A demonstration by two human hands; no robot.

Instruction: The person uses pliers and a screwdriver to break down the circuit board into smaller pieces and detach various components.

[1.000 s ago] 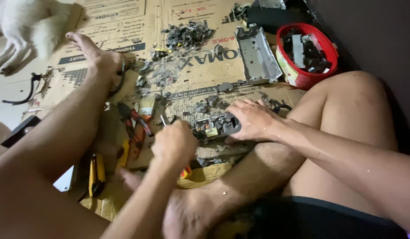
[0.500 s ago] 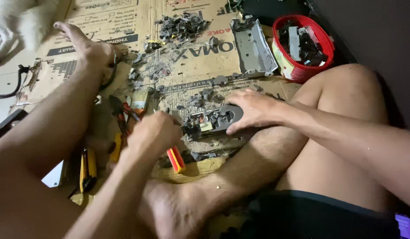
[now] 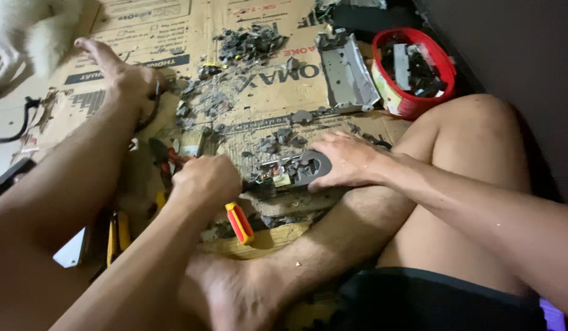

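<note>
Nearest the camera: bare legs crossed low in the frame, one foot [image 3: 235, 294] tucked just below the left hand, leaving little free floor on the near side.

Left hand [image 3: 204, 181] clenched into a fist around a tool whose tip pokes out toward the gray part; what kind of tool cannot be told. Red-and-yellow handled screwdriver [image 3: 240, 222] lying just below that fist, untouched. Yellow-handled pliers [image 3: 115, 236] further to the left of it, beside the raised leg. Red-handled cutters [image 3: 167, 160] just above-left of the fist.

Right hand [image 3: 345, 160] pressed flat over the gray part, fingers gripping its far end. Gray part [image 3: 299, 170]: a dark gray plastic casing, rounded, broken open, with small metal and yellowish bits showing inside; sits between the two hands on a wooden block [image 3: 284, 199].

Beneath everything, flattened brown cardboard [image 3: 247, 98] with large dark block lettering and a dark blue stripe, upside down to the camera. Gray fragments [image 3: 250, 43] scattered beyond both hands, heaped thickest far out ahead.

Beyond the right hand: a gray metal bracket [image 3: 345, 73] lying flat, then a round red bowl [image 3: 440, 67] holding dark scrap pieces, close to a dark wall on the right. Open cardboard beyond the left hand, between the other foot [image 3: 121, 73] and the debris. White fabric [image 3: 32, 34] at the far left corner.
</note>
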